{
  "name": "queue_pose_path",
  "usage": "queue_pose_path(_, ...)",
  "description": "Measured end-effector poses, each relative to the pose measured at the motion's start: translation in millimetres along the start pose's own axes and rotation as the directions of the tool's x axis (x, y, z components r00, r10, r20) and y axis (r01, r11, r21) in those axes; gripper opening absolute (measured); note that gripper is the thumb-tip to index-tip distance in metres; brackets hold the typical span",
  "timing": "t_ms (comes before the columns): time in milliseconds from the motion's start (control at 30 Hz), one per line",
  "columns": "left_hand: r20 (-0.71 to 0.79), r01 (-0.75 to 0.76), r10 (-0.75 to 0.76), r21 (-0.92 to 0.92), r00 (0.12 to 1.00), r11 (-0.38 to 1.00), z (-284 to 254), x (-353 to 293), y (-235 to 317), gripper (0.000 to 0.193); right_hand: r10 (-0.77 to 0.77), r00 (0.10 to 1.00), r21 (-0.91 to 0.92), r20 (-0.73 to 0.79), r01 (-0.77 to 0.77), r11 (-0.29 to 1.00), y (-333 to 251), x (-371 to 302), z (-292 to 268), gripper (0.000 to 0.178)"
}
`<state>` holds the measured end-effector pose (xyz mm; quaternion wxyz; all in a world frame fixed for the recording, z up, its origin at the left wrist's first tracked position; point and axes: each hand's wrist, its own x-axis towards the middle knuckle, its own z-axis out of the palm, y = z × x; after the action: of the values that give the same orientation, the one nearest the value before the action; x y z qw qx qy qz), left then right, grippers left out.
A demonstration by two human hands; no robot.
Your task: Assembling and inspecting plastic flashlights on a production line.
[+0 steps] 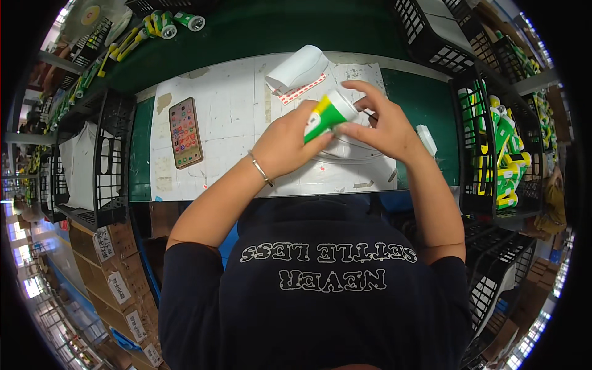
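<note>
My left hand is closed around a green, yellow and white flashlight, its wide white-rimmed end tilted up to the right. At that end, my right hand has its fingers apart and curved, with the thumb close to the rim; whether the thumb touches it I cannot tell. Beyond the hands lies a curled white sheet, with a red-dotted white strip along its near side. Under the right hand, part of a clear round-edged item shows on the white work surface.
A phone with its screen lit lies at the left. Black plastic crates flank the table, the right one holding several green and yellow flashlights. More flashlights lie at the far left. A small white piece sits by my right wrist.
</note>
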<state>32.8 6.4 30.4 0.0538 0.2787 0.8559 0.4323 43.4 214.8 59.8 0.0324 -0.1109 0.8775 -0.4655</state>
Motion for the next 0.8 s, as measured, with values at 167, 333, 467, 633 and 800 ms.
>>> queue_pose_path(167,0.195,-0.082,0.017,0.326,0.981,0.942,-36,-9,-6,0.040,-0.071,0.987,0.215,0.147,0.039,0.976,22,0,-8,0.063)
queue_pose_path(333,0.271,-0.012,-0.113,0.418,0.956,0.908,-66,-21,-16,0.035,0.018,0.986,0.301,0.164,-0.068,0.951,16,-2,-13,0.065)
queue_pose_path(467,0.389,0.059,-0.103,0.122,0.915,0.991,-51,-17,-16,0.049,0.008,0.965,0.340,0.263,-0.101,0.935,13,6,3,0.066)
queue_pose_path(633,0.289,0.288,-0.219,-0.224,0.932,0.931,-28,-16,-39,0.067,0.109,0.994,-0.078,-0.010,-0.109,0.991,46,26,46,0.042)
queue_pose_path(800,0.190,0.440,-0.397,-0.378,0.898,0.815,-12,-22,-58,0.070,0.010,0.999,-0.507,-0.037,-0.027,0.862,57,32,85,0.031)
